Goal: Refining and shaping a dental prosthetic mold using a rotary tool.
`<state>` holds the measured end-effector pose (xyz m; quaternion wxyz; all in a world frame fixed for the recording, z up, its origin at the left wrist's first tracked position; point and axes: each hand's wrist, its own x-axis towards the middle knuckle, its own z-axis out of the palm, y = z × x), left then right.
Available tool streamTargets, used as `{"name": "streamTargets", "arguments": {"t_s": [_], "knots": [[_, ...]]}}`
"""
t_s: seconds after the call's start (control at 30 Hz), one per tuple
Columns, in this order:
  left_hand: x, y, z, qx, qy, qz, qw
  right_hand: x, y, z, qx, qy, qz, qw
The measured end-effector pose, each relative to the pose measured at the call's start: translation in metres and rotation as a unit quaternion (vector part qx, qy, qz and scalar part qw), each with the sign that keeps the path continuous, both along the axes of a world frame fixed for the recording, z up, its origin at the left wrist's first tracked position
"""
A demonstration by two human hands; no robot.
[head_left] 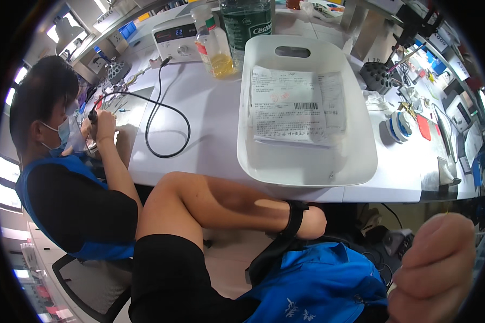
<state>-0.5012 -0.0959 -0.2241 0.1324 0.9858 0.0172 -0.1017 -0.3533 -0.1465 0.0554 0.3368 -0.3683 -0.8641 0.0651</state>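
Note:
My left arm crosses in front of the table, bent at the elbow, with a black band around the wrist. My left hand (313, 223) is just below the front edge of a white plastic tub (307, 175); its fingers are hidden. Close to the camera at the lower right, my right hand (435, 264) makes a fist, its fingers curled in and nothing showing in it. Inside the tub lie printed paper sheets (285, 102), one with a barcode and red handwriting. My blue vest (328, 285) fills the bottom middle.
A masked co-worker (70, 161) sits at left, holding a black-handled tool (93, 114). Its black cord (186, 142) loops across the white table to a control box (175, 39). Behind the tub stand a bottle of yellow liquid (221, 62) and a green jug (248, 21).

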Motion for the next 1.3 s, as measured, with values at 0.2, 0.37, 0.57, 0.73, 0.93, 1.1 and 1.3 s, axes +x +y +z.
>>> {"name": "streamTargets", "arguments": {"t_s": [0.2, 0.37, 0.57, 0.73, 0.93, 1.1, 1.3], "knots": [[0.001, 0.002, -0.001, -0.034, -0.032, 0.021, 0.999, -0.038, 0.047, -0.014, 0.007, 0.175, 0.413, 0.894], [-0.003, 0.001, -0.001, -0.046, -0.04, 0.025, 0.998, -0.035, 0.033, -0.017, 0.03, 0.125, 0.367, 0.921], [-0.009, 0.0, -0.001, -0.059, -0.06, 0.031, 0.996, -0.021, 0.036, 0.013, 0.108, 0.086, 0.298, 0.945], [-0.013, 0.011, -0.003, -0.069, -0.086, 0.002, 0.994, 0.034, 0.048, 0.013, 0.169, -0.006, 0.213, 0.962], [-0.013, 0.014, -0.004, -0.129, -0.018, 0.014, 0.991, 0.192, 0.148, -0.005, 0.139, 0.168, -0.177, 0.96], [-0.011, 0.012, 0.003, -0.082, -0.051, -0.016, 0.995, 0.359, 0.202, -0.062, 0.082, 0.037, -0.458, 0.885], [-0.013, 0.013, 0.003, -0.001, -0.022, -0.072, 0.997, 0.438, 0.204, -0.134, 0.015, -0.062, -0.569, 0.82]]}}
